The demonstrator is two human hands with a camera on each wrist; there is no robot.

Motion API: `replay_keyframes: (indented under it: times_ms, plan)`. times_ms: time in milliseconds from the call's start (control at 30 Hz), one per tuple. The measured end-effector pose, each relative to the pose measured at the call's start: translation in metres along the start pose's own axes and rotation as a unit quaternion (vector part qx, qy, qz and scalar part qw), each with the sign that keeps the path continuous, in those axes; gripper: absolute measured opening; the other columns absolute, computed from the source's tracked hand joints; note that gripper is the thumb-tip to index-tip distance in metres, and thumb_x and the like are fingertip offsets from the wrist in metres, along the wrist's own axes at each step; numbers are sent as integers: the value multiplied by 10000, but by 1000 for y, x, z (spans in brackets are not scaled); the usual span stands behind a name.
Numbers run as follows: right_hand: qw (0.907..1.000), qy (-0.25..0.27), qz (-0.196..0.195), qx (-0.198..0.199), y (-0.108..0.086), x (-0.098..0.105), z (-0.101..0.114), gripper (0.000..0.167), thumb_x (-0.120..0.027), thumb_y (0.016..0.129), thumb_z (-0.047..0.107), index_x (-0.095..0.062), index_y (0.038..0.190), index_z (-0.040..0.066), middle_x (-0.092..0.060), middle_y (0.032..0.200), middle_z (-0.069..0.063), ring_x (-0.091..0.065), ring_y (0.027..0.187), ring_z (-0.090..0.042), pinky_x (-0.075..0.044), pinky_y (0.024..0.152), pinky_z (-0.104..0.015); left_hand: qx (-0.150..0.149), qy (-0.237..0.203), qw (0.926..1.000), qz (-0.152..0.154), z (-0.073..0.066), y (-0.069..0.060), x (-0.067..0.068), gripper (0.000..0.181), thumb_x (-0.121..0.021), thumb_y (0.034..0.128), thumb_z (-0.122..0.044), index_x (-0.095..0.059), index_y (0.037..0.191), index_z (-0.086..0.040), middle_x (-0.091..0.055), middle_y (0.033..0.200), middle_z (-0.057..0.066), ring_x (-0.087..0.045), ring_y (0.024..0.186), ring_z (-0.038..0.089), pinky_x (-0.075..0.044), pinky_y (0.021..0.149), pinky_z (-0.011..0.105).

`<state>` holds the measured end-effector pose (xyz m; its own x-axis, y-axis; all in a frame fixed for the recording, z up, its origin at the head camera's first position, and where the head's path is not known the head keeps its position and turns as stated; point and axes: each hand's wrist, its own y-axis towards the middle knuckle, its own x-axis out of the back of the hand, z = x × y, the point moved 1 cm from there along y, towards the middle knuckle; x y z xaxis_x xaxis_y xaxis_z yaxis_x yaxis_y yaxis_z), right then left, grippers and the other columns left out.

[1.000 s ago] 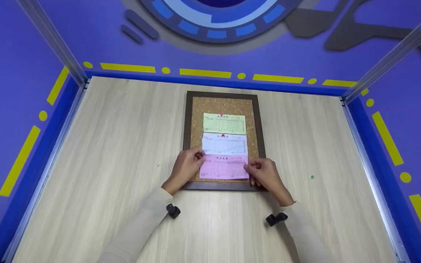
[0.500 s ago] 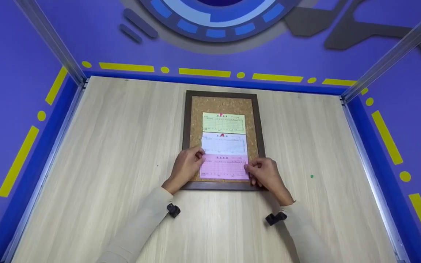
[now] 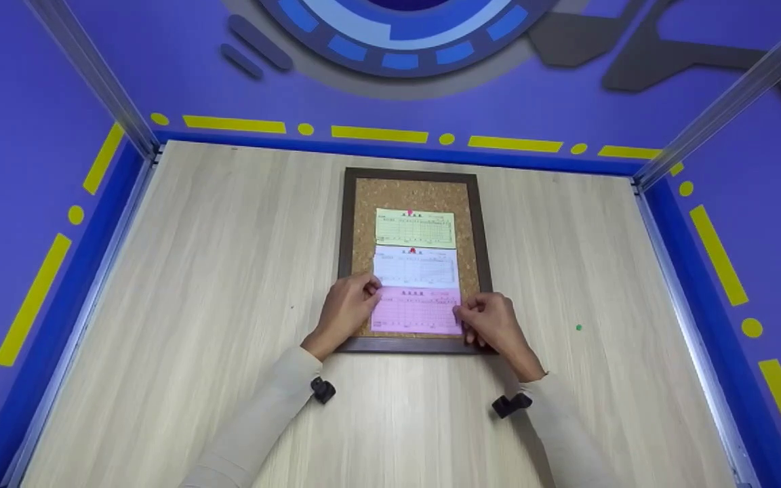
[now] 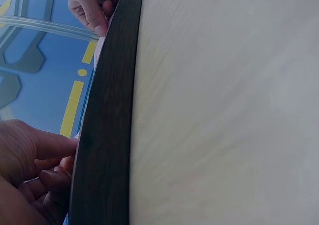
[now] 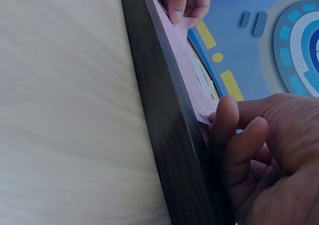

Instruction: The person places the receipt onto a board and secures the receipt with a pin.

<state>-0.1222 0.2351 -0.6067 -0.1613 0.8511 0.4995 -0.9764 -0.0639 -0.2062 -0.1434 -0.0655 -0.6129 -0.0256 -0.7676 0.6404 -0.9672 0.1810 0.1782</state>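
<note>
A pink printed form slip [image 3: 415,313] lies on the lower part of a framed corkboard [image 3: 409,194]. My left hand [image 3: 349,304] pinches the slip's upper left corner between thumb and fingers. At its right edge, my right hand [image 3: 492,320] pinches the paper too, low over the board. A white slip [image 3: 416,268] with a red pushpin [image 3: 413,251] sits directly above and meets the pink one's top edge. Higher still is a green slip [image 3: 415,230], held by a pinkish-red pushpin [image 3: 410,213]. In the right wrist view the pink slip [image 5: 185,65] stretches between both hands.
A small green object [image 3: 579,327] lies on the wood-grain table [image 3: 228,257], right of the corkboard. The board's dark frame [image 3: 411,346] stands as a raised edge near both wrists. Blue panels [image 3: 363,102] with yellow markings enclose the table at the back and sides.
Both hands keep their hold on the pink slip almost without moving. The slip's lower edge has shifted very slightly; the head view has moved a little.
</note>
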Motion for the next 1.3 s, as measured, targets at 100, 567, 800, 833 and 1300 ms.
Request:
replay_keyframes:
  times_ms: [100,567,800,833,1300]
  plan:
    - [10000,-32,13,28,0,0,0,157,-774,978,68,-734,834,22,-653,535,-41,-543,377,-95,-413,358,-213,-17,34,10000,11,0,0,0,45,-807,941,-3,-786,970,-30,-755,872,62,-696,790,203,-580,733,394]
    - [9974,-550,-314,343,-1,2,7,165,-801,974,102,-724,837,51,-650,598,-22,-582,435,-121,-420,390,-213,-40,6,10000,30,-1,0,1,60,-813,937,0,-785,976,-36,-750,869,55,-694,794,203,-581,744,399]
    - [9868,-787,-1082,915,5,9,11,156,-834,927,56,-733,812,26,-638,673,6,-534,561,-92,-387,495,-190,-158,-25,9999,3,0,-1,0,104,-777,901,44,-772,972,-32,-733,846,37,-675,773,190,-559,707,390]
    - [9865,-698,-1137,949,6,11,12,149,-834,932,48,-738,821,22,-643,673,1,-542,548,-96,-391,486,-188,-201,-33,9998,-26,3,0,-2,112,-774,894,45,-768,973,-34,-725,842,32,-665,766,184,-549,696,379]
    - [9770,-133,-1680,1309,11,39,11,56,-805,967,33,-800,1007,-6,-715,753,-74,-632,582,-136,-473,508,-170,-491,-28,9988,-90,15,1,-8,119,-761,920,20,-766,1013,-53,-711,861,9,-648,773,159,-550,710,369]
